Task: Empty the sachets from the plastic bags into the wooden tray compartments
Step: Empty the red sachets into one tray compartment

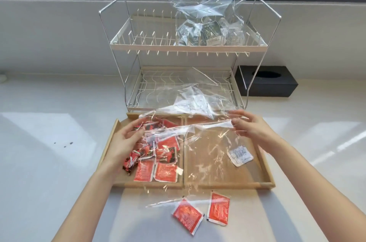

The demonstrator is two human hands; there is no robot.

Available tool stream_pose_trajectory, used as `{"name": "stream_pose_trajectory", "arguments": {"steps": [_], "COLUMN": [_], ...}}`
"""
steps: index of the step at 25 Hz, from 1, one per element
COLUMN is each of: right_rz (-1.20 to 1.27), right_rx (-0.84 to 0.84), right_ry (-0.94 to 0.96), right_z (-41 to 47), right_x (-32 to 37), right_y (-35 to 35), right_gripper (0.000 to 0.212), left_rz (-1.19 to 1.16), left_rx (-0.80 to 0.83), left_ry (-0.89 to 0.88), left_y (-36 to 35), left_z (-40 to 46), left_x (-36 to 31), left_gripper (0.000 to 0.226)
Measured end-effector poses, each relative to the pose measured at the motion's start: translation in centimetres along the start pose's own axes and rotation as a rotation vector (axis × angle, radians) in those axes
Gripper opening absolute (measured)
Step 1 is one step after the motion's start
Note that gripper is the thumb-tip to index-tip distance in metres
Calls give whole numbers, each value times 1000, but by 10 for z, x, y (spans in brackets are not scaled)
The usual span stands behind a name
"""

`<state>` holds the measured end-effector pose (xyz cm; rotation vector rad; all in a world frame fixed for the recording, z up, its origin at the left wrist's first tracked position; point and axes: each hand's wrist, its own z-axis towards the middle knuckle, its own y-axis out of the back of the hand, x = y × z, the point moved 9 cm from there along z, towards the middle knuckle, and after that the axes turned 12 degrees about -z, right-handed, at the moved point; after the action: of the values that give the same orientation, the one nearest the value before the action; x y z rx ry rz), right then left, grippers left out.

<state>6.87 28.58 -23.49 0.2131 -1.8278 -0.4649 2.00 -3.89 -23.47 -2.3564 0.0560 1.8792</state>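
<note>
A two-compartment wooden tray [265, 170] lies on the white counter. Its left compartment holds several red sachets [158, 154]; the right one holds a single white sachet [240, 154]. My left hand [126, 140] and my right hand [249, 127] each pinch an edge of a clear plastic bag [208, 152], stretched across the tray. The bag hangs down past the tray's front edge. Two red sachets [188, 215] [218, 211] lie on the counter in front of the tray. A second clear bag [210, 26] with dark and white sachets sits on the rack's upper shelf.
A two-tier wire dish rack [138, 44] stands right behind the tray, with another crumpled clear bag [192, 101] on its lower shelf. A black tissue box [267, 81] sits at the back right. A window runs along the far wall.
</note>
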Motion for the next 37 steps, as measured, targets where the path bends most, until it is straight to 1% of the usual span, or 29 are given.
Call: {"name": "stream_pose_trajectory", "arguments": {"steps": [3, 5, 6, 7, 10, 11, 12, 13, 14, 15, 16, 19, 22, 23, 26, 30, 34, 37], "right_rz": [105, 150, 167, 194, 221, 240, 244, 238, 209, 175, 152, 114, 141, 144, 95, 81, 83, 42], "right_rx": [5, -11, -16, -10, 14, 12, 11, 8, 31, 48, 55, 44, 32, 34, -12, -38, -75, -125], "right_ry": [104, 164, 187, 210, 257, 258, 261, 251, 244, 244, 239, 193, 163, 169, 231, 277, 289, 284], "right_z": [-12, -18, -21, -24, -32, -34, -35, -35, -37, -40, -42, -46, -51, -54, -63, -77, -89, -95], "right_x": [25, 34, 36, 39, 35, 33, 29, 25, 23, 21, 20, 13, 9, 10, 11, 13, 12, 4], "right_y": [14, 23, 27, 29, 31, 33, 36, 40, 40, 43, 46, 59, 74, 79, 99, 128, 168, 200], "right_gripper": [21, 17, 12, 6, 16, 8, 13, 30, 41, 46, 46, 40, 40, 37, 17, 29, 23, 18], "left_rz": [-102, -189, -212, -212, -192, -177, -167, -139, -110, -67, -40, -10, -16, -4, 60, 80, 84, 143], "left_rx": [26, 52, 68, 77, 101, 102, 97, 81, 70, 61, 55, 64, 94, 95, 115, 147, 128, 129], "left_ry": [-88, -115, -126, -136, -142, -138, -132, -137, -145, -159, -169, -159, -167, -179, -223, -280, -320, -344], "left_y": [-5, -9, -11, -11, -14, -16, -17, -18, -20, -22, -26, -40, -57, -62, -80, -110, -143, -171], "left_z": [-7, -15, -19, -21, -30, -32, -35, -36, -39, -40, -41, -47, -53, -54, -59, -68, -77, -81], "left_x": [-29, -43, -48, -51, -49, -46, -44, -43, -43, -44, -45, -48, -54, -57, -64, -76, -85, -85], "left_gripper": [26, 22, 21, 22, 30, 29, 25, 22, 20, 21, 24, 33, 33, 31, 21, 30, 27, 27]}}
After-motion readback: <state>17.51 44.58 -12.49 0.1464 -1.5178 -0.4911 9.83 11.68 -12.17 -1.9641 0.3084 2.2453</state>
